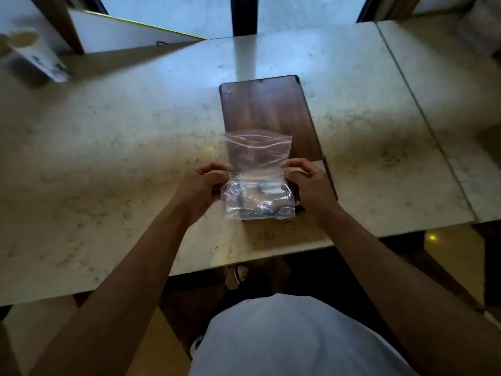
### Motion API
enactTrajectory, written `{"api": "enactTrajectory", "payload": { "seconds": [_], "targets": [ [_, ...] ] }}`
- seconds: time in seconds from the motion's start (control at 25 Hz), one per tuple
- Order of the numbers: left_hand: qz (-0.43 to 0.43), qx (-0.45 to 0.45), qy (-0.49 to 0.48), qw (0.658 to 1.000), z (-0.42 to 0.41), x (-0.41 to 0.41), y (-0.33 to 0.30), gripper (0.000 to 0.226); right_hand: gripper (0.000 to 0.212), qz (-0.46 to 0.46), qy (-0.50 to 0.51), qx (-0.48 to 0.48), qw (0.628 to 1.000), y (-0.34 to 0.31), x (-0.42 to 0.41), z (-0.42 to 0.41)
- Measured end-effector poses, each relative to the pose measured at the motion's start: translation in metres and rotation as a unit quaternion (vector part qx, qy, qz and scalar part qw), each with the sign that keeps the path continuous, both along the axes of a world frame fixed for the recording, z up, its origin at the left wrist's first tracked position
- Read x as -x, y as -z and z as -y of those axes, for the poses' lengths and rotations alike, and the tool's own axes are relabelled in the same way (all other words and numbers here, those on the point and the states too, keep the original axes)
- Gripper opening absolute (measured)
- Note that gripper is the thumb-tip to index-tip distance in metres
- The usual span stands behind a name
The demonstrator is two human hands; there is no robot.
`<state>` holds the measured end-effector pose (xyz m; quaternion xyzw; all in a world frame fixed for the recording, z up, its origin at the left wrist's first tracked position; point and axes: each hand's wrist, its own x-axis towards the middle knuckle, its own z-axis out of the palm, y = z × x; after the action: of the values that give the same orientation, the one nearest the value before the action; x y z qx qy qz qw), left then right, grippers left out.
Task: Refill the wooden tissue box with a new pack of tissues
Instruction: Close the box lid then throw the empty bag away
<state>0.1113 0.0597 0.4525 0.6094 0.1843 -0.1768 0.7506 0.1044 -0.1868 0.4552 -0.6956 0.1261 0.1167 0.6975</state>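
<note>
Pinching clear unlabelled plastic bag [259,172], both hands.

Two bare forearms reach forward from the near edge, converging toward the middle. The left hand [202,183] and right hand [307,180] face each other, fingers curled, each pinching a side of something held between them.

A clear plastic zip bag [259,180] lies over the near end of a flat dark wooden board [267,109] on the pale stone table [122,147], between both hands.
</note>
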Motion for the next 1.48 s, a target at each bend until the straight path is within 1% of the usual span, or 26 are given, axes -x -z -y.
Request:
{"api": "enactTrajectory", "payload": {
  "seconds": [0.12, 0.24, 0.32, 0.4, 0.48, 0.56, 0.6, 0.68, 0.76, 0.8, 0.88, 1.0, 1.12, 1.2, 1.32, 1.4, 1.48],
  "targets": [
    [-0.002, 0.016, 0.046, 0.999, 0.05, -0.007, -0.006, 0.027, 0.02, -0.007, 0.061, -0.051, 0.997, -0.002, 0.019, 0.048],
    [-0.013, 0.007, 0.096, 0.995, 0.117, -0.006, -0.012, 0.029, 0.026, -0.01, 0.122, -0.091, 0.988, -0.002, 0.047, 0.109],
    [-0.049, 0.022, 0.115, 0.992, 0.169, 0.001, -0.015, 0.026, 0.029, -0.01, 0.153, -0.12, 0.981, 0.0, 0.071, 0.153],
    [-0.099, 0.064, 0.127, 0.985, 0.215, 0.012, -0.017, 0.029, 0.033, -0.007, 0.186, -0.127, 0.974, 0.004, 0.096, 0.193],
    [-0.121, 0.08, 0.149, 0.978, 0.26, 0.024, -0.017, 0.029, 0.029, -0.034, 0.224, -0.15, 0.962, 0.009, 0.124, 0.232],
    [-0.104, 0.067, 0.192, 0.974, 0.307, 0.04, -0.016, 0.019, 0.022, -0.062, 0.25, -0.17, 0.951, 0.011, 0.155, 0.273],
    [-0.092, 0.058, 0.219, 0.97, 0.331, 0.049, -0.015, 0.017, 0.019, -0.064, 0.257, -0.166, 0.95, 0.013, 0.17, 0.292],
    [-0.096, 0.052, 0.264, 0.958, 0.377, 0.064, -0.008, 0.029, 0.013, -0.056, 0.273, -0.126, 0.952, 0.02, 0.2, 0.326],
    [-0.146, 0.062, 0.309, 0.938, 0.412, 0.076, -0.002, 0.042, 0.018, -0.049, 0.293, -0.096, 0.95, 0.026, 0.226, 0.349],
    [-0.176, 0.058, 0.356, 0.916, 0.431, 0.082, 0.001, 0.046, 0.021, -0.048, 0.312, -0.091, 0.945, 0.028, 0.239, 0.36],
    [-0.2, 0.017, 0.434, 0.878, 0.465, 0.093, 0.009, 0.048, 0.025, -0.056, 0.359, -0.089, 0.927, 0.033, 0.262, 0.381],
    [-0.184, -0.043, 0.504, 0.843, 0.511, 0.104, 0.025, 0.041, 0.027, -0.086, 0.431, -0.097, 0.893, 0.041, 0.29, 0.404],
    [-0.137, -0.087, 0.542, 0.825, 0.549, 0.107, 0.045, 0.019, 0.034, -0.115, 0.496, -0.064, 0.858, 0.051, 0.31, 0.42],
    [-0.126, -0.094, 0.577, 0.802, 0.572, 0.108, 0.061, 0.005, 0.043, -0.123, 0.538, -0.06, 0.832, 0.058, 0.318, 0.428],
    [-0.101, -0.12, 0.624, 0.766, 0.601, 0.107, 0.083, 0.008, 0.052, -0.143, 0.593, -0.078, 0.789, 0.071, 0.321, 0.438],
    [-0.089, -0.147, 0.637, 0.752, 0.616, 0.108, 0.1, 0.008, 0.051, -0.167, 0.622, -0.105, 0.758, 0.086, 0.322, 0.446],
    [-0.09, -0.187, 0.64, 0.74, 0.628, 0.111, 0.116, 0.014, 0.047, -0.195, 0.636, -0.131, 0.735, 0.103, 0.324, 0.451]
  ]
}}
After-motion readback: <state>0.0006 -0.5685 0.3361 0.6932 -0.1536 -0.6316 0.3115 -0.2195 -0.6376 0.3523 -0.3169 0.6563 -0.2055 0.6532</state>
